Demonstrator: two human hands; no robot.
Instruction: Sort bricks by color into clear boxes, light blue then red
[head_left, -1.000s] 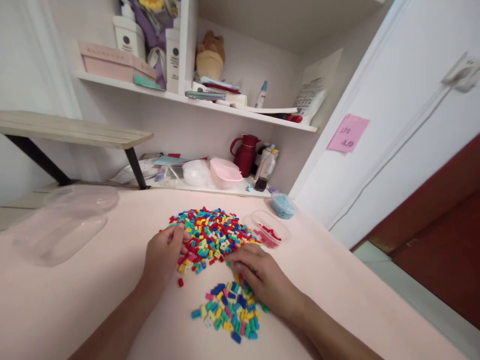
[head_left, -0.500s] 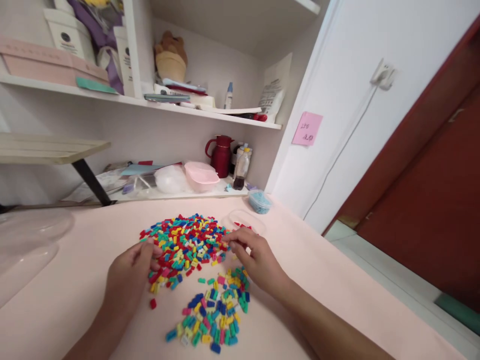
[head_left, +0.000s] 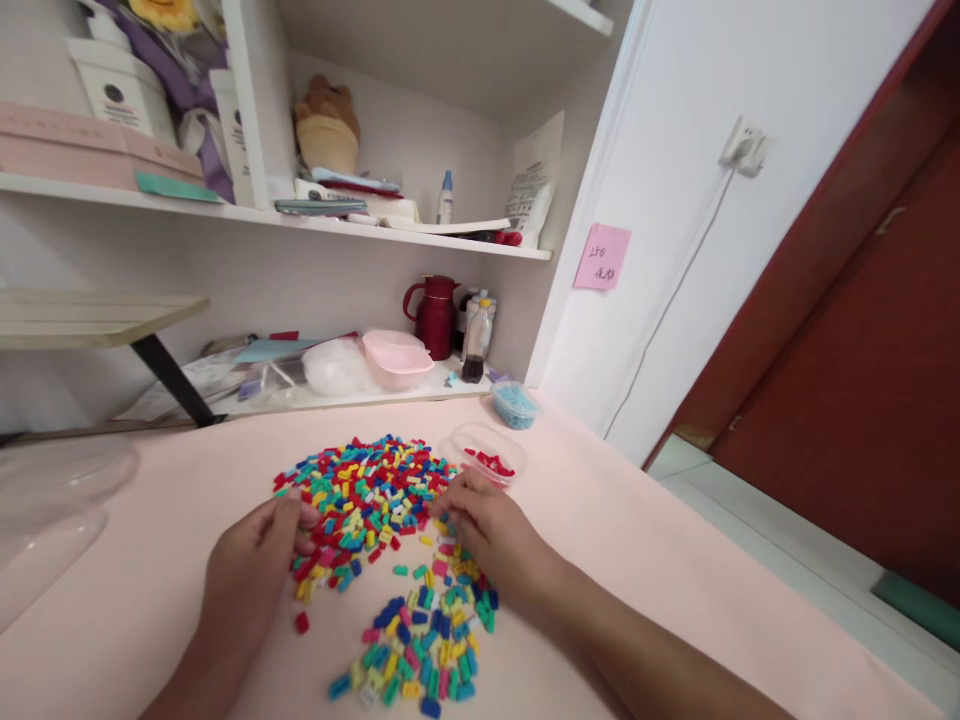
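Note:
A large heap of small coloured plastic bricks [head_left: 367, 490] lies on the pink table cover, with a looser group of bricks [head_left: 427, 640] nearer to me. At the heap's left edge, my left hand [head_left: 259, 560] has its thumb and fingers drawn together; whatever they hold is hidden. My right hand [head_left: 495, 530] reaches to the heap's right edge, fingers bent down and closed together among the bricks. Its fingertips are partly hidden, so a brick in them cannot be made out. Just beyond it, a clear plastic tub [head_left: 491, 455] holds several red bricks. One red brick [head_left: 301, 623] lies apart below my left hand.
A lidded tub of blue pieces [head_left: 514, 405] stands at the back right corner. Clear plastic containers [head_left: 60, 500] lie at the left. Behind are a shelf with a pink box [head_left: 397, 358], a red jug [head_left: 436, 315] and a bottle [head_left: 475, 345]. A small wooden stand [head_left: 97, 315] is at left.
My right hand has moved slightly left and down toward the near side of the heap, uncovering the red bricks in the clear tub. My left hand stays almost in place. The view has shifted slightly.

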